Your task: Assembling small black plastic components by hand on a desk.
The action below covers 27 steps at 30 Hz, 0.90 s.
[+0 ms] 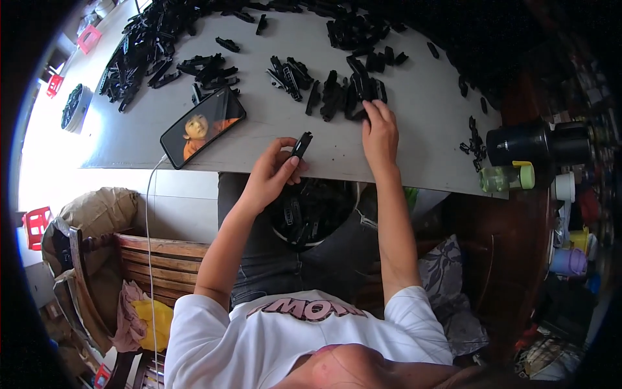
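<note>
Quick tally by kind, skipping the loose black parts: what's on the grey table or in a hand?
Phones: 1, phone with white cable
Bottles: 1, green bottle lying on the table edge
Black parts in a hand: 1, black clip in left hand
Total: 3

We see matt black plastic clips (343,94) on a smooth grey worktop (414,129), beside a glossy-screened phone (203,127) and slatted wooden chair (159,262).

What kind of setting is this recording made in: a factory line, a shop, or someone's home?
Probably a home or small workshop doing piecework, not a factory line. A grey tabletop carries heaps of small black plastic parts, a smartphone playing video lies beside them, and a wooden slatted bench and cluttered household containers stand around.
</note>
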{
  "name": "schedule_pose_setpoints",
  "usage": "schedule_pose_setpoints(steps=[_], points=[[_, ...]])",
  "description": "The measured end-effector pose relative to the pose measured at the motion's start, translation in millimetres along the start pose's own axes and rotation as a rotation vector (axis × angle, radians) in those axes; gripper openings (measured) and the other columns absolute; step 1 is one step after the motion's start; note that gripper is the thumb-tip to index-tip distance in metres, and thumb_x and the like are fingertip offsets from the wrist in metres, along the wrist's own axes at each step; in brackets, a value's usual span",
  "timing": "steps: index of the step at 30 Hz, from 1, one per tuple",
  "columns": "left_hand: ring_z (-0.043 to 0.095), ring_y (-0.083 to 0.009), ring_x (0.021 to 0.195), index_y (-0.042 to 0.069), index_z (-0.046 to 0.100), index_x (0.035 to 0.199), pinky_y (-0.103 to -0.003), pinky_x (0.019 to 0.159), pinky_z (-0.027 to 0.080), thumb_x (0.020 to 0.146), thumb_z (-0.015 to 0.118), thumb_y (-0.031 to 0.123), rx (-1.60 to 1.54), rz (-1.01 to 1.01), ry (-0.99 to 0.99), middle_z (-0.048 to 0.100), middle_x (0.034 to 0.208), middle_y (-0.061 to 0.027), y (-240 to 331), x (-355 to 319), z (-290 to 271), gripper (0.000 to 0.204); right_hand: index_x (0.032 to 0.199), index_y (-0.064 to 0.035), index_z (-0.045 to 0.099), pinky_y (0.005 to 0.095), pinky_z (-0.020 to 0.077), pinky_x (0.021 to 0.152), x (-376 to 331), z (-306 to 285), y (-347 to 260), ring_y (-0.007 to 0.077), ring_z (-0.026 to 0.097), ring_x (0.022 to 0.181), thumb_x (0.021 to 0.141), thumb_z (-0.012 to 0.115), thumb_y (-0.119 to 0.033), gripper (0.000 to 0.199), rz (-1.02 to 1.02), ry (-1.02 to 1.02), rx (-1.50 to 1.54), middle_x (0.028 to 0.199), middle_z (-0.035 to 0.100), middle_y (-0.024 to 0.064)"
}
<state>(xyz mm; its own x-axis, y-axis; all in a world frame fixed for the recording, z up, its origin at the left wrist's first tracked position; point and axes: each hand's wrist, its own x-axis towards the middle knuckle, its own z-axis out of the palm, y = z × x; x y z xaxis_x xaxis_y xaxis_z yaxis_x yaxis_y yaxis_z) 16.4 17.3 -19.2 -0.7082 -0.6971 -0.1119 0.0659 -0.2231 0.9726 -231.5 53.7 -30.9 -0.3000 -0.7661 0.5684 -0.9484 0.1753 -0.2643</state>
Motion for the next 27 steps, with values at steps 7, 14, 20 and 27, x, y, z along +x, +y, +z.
schedule_pose_setpoints(steps=[7,14,20,27], points=[[0.044,-0.0085,0.064,0.006,0.037,0.125,-0.022,0.061,0.039,0.095,0.045,0.014,-0.058,-0.026,-0.013,0.059,0.085,-0.0056,-2,-3,4,0.031,0.101,-0.0054,0.058,0.0388,0.0476,0.073,-20,-18,-22,0.0294,0.056,0.089,0.076,0.065,-0.004,0.025,-0.013,0.01,0.195,0.098,0.056,0.0098],[0.053,-0.0163,0.08,0.0,0.036,0.124,-0.027,0.074,0.043,0.091,0.052,0.015,0.299,0.213,0.05,0.056,0.097,-0.0097,-4,-6,18,0.04,0.099,-0.0003,0.056,0.0231,0.0444,0.061,-36,-68,-74,0.0147,0.056,0.075,0.08,0.061,-0.001,0.02,0.006,-0.407,0.767,0.089,0.054,0.0069],[0.057,-0.0252,0.088,-0.003,0.045,0.117,-0.033,0.082,0.043,0.086,0.058,0.011,0.485,0.227,-0.005,0.059,0.094,-0.0182,11,-15,30,0.036,0.094,0.0047,0.057,0.0204,0.0447,0.065,-52,-67,-79,0.0084,0.054,0.078,0.079,0.064,0.005,0.017,0.453,-0.37,1.37,0.094,0.054,0.0022],[0.058,-0.0241,0.087,-0.004,0.045,0.12,-0.032,0.079,0.044,0.087,0.056,0.011,0.392,0.139,-0.124,0.06,0.096,-0.0181,12,-21,37,0.037,0.095,0.0019,0.058,0.019,0.0431,0.064,-64,-60,-93,0.0077,0.053,0.074,0.078,0.066,0.002,0.018,0.341,-0.134,1.214,0.092,0.055,0.0029]])
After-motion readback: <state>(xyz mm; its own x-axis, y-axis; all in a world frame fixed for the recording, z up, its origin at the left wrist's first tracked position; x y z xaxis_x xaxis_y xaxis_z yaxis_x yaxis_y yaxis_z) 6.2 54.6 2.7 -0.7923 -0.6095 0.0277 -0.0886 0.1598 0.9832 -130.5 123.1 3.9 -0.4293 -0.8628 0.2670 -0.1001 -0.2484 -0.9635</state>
